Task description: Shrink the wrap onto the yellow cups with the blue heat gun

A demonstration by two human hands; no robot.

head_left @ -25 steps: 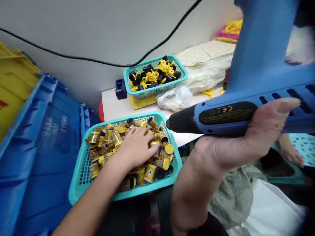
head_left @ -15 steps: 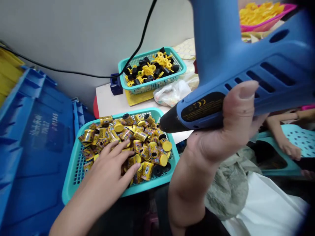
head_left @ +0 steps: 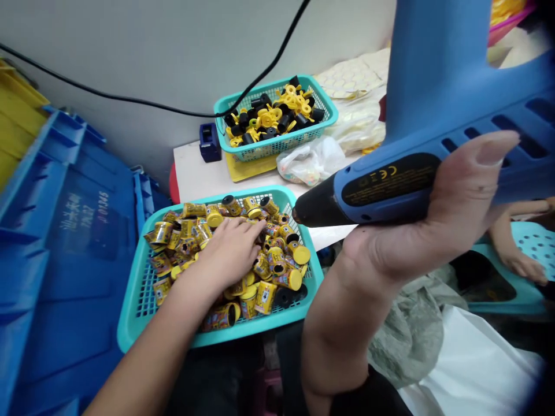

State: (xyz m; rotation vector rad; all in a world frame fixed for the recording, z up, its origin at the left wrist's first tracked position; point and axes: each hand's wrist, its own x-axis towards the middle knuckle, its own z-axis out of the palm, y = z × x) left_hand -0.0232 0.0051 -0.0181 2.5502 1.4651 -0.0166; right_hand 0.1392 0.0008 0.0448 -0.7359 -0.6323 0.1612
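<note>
**Left hand on the canister pile, right hand holding the glue gun**

- Left hand (head_left: 229,251): palm down, fingers stretched out and resting flat on the yellow canisters (head_left: 277,271). It's not curled round any of them. The underside of the palm is hidden.
- The canisters are heaped loose in the near teal basket (head_left: 134,312), mostly in its middle and right part. Some stand up and some lie on their sides. Bare mesh shows along the left edge.
- Right hand (head_left: 429,231): wrapped tight round the barrel of the blue glue gun (head_left: 433,144), thumb on top. It's raised close to the camera.
- The gun's black nozzle (head_left: 312,209) points left and sits above the basket's right rim, near the left fingertips but clear of them.
- A far teal basket (head_left: 329,110) on the white table (head_left: 195,173) holds black and yellow parts (head_left: 277,115).
- A clear plastic bag (head_left: 310,164) lies just in front of the far basket, and a small dark blue block (head_left: 209,141) sits just left of it.
- A black cable (head_left: 130,103) runs along the wall.
- A blue crate (head_left: 65,260) stands against the near basket's left side.
- Another person's hand (head_left: 526,266) rests on a light-blue perforated seat (head_left: 537,245) at far right.
</note>
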